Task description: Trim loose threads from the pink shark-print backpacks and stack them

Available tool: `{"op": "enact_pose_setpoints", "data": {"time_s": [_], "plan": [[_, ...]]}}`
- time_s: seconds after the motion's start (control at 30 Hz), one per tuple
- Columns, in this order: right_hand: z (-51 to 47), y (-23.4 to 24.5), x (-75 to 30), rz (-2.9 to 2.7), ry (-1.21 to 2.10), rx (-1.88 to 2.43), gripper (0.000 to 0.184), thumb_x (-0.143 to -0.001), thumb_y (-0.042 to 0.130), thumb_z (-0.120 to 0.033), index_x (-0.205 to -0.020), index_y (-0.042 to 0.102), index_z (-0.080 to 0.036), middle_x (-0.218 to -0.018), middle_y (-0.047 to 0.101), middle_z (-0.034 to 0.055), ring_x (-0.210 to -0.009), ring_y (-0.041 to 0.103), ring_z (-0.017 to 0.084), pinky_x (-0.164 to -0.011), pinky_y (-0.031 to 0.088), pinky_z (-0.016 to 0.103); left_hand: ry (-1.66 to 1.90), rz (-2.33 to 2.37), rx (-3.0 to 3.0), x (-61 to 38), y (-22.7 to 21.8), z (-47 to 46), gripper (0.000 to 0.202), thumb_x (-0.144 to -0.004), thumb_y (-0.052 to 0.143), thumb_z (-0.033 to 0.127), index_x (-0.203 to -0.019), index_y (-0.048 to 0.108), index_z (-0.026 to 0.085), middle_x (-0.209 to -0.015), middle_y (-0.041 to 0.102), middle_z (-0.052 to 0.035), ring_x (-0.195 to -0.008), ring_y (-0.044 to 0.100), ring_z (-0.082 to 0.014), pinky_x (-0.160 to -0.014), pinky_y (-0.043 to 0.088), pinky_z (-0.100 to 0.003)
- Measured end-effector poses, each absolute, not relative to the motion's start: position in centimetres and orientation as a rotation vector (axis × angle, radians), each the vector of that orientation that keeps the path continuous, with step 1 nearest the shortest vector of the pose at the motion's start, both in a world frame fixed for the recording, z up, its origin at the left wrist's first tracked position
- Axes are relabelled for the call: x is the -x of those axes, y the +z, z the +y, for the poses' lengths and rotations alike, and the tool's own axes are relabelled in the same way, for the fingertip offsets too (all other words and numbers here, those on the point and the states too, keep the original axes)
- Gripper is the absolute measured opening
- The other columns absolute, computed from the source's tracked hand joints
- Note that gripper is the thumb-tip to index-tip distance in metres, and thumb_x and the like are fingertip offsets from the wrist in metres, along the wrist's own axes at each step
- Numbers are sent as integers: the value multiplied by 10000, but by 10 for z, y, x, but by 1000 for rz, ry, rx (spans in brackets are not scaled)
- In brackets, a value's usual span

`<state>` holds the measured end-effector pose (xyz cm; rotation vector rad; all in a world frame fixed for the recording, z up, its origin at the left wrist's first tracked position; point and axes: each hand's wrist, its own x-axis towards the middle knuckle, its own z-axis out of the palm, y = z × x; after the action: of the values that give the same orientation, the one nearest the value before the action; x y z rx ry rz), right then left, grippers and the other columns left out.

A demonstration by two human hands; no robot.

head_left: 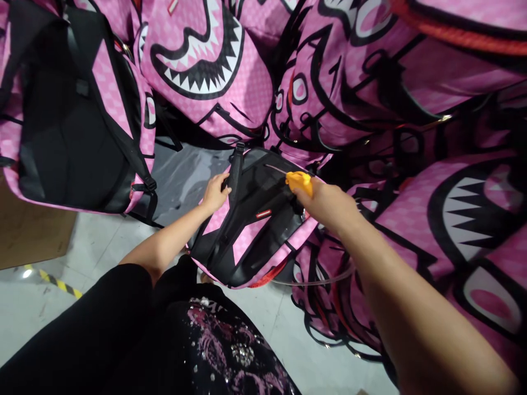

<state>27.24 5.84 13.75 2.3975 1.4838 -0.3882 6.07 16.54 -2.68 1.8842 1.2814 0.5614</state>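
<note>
A pink and black backpack (251,230) lies back-side up in front of my knees, its black straps facing me. My left hand (214,192) is closed on the left shoulder strap (234,170) near its top. My right hand (325,204) grips a yellow tool (300,182) with a thin metal nozzle pointing left over the backpack's upper edge. A clear thin hose (317,281) runs back under my right forearm.
Many pink backpacks with shark-mouth prints (201,60) are piled behind and to the right. One backpack (78,109) stands at the left with its black back showing. A cardboard box (28,230) sits at the left on the pale floor (102,241).
</note>
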Motion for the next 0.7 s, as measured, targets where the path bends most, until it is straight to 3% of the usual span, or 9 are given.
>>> {"op": "enact_pose_setpoints", "data": {"time_s": [0.1,0.2,0.3,0.47,0.57,0.63,0.7], "plan": [[32,150,-255,1520,-558,-2178,519,-989,367,-554,-1236,563,-142,-1045,719,174,-946,700,309,-731,492,341,344,1298,-2146,-28,-23,95,861,-776,739,332,-1507,327,140,-1628,180,-213,-1498,196,-376,-1176,273,-559],[7,149,-244,1584,-714,-2036,548,-986,329,-593,-1229,579,-171,-1016,733,145,-918,710,294,-716,490,330,135,1322,-2268,0,-31,36,1035,-749,769,392,-1546,195,66,-1625,51,-281,-1508,114,-414,-1176,253,-579],[-6,147,-242,1486,-540,-2168,583,-992,313,-575,-1264,563,-125,-1015,728,180,-931,705,306,-720,491,339,130,1378,-2342,9,-42,16,875,-817,693,294,-1534,248,60,-1618,137,-271,-1481,221,-411,-1148,320,-555],[-22,152,-247,1677,-920,-2018,476,-965,435,-510,-1255,610,-177,-1072,731,135,-958,700,265,-761,493,304,455,1317,-2084,9,-40,20,646,-852,519,109,-1486,402,146,-1584,320,-191,-1461,314,-345,-1152,346,-545],[-37,156,-262,1524,-665,-2312,550,-962,415,-529,-1314,576,-138,-1042,728,162,-918,699,297,-749,502,344,700,1182,-1478,19,-30,25,530,-907,532,262,-1432,465,224,-1433,549,-137,-1271,573,-292,-1031,507,-469],[-43,156,-266,1562,-824,-2317,542,-955,423,-533,-1311,587,-159,-978,737,122,-842,700,274,-719,505,331,683,1117,-1018,26,-25,34,471,-920,549,412,-1341,512,205,-1225,683,-153,-1023,707,-277,-820,604,-430],[-42,153,-260,1678,-1098,-2217,505,-949,447,-519,-1300,600,-190,-937,740,77,-787,694,236,-698,502,300,573,1100,-728,30,-23,45,453,-904,580,479,-1237,534,174,-1033,736,-163,-868,735,-261,-698,615,-395]]}}
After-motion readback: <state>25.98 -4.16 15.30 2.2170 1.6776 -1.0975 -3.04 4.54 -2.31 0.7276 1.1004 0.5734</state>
